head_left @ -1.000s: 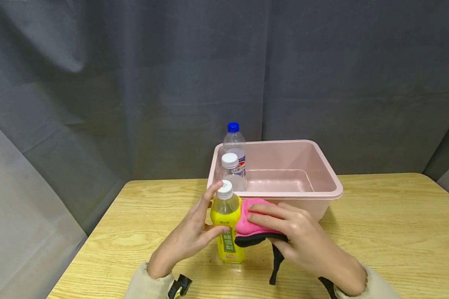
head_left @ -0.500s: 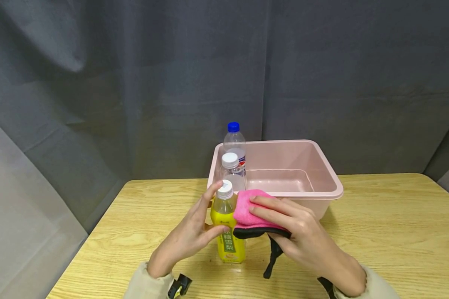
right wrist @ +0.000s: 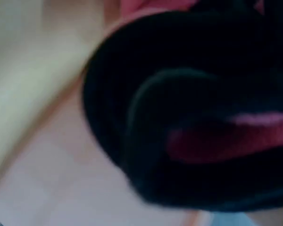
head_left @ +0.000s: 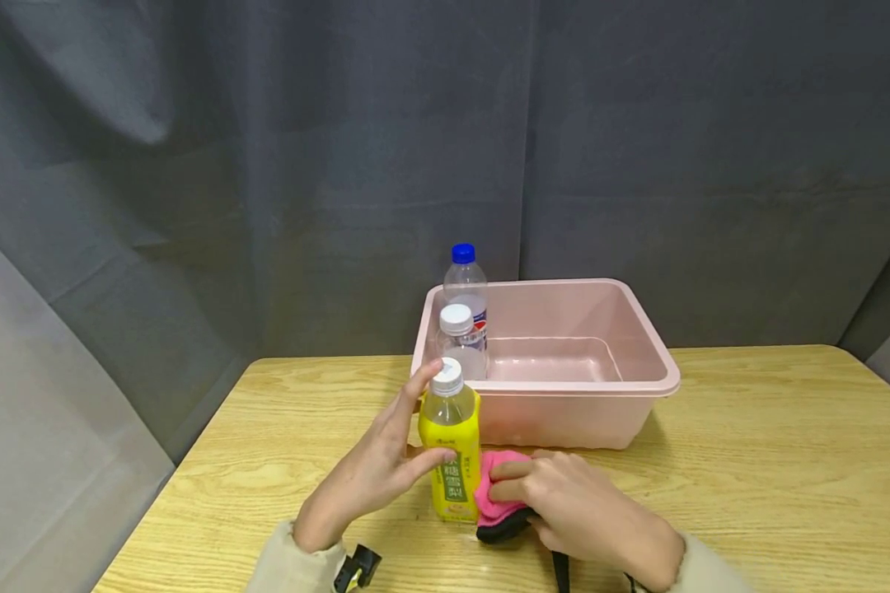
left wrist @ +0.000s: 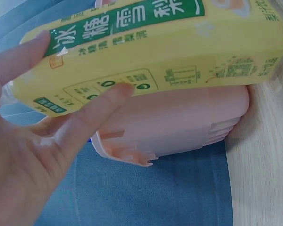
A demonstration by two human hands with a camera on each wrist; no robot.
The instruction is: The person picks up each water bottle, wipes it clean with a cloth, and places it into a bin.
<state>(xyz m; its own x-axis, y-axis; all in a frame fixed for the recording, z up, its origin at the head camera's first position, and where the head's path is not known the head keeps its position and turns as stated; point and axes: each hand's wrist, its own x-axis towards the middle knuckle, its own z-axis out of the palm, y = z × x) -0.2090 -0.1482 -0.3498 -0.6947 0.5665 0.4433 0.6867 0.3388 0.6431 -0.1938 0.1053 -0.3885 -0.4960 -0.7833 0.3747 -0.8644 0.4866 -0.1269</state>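
Note:
A drink bottle (head_left: 460, 428) with a yellow label and white cap stands upright on the wooden table in the head view. My left hand (head_left: 374, 473) grips it from the left, thumb across the front of the label and a finger up beside the cap. In the left wrist view, the fingers lie against the yellow label (left wrist: 179, 61). On the bottle's right, my right hand (head_left: 578, 506) holds a folded pink cloth (head_left: 498, 478) with black trim low against its side. The right wrist view is blurred and filled mostly by the black trim (right wrist: 113, 70).
Just behind the bottle is a pink plastic bin (head_left: 556, 416). At its left end stand a clear bottle with a white cap (head_left: 456, 319) and another with a blue cap (head_left: 463, 253). A dark curtain (head_left: 386, 165) hangs behind the wooden table (head_left: 771, 461).
My right hand has moved the pink cloth from the bottle's upper right side down toward its base. The left hand and the yellow-labelled bottle stay in place.

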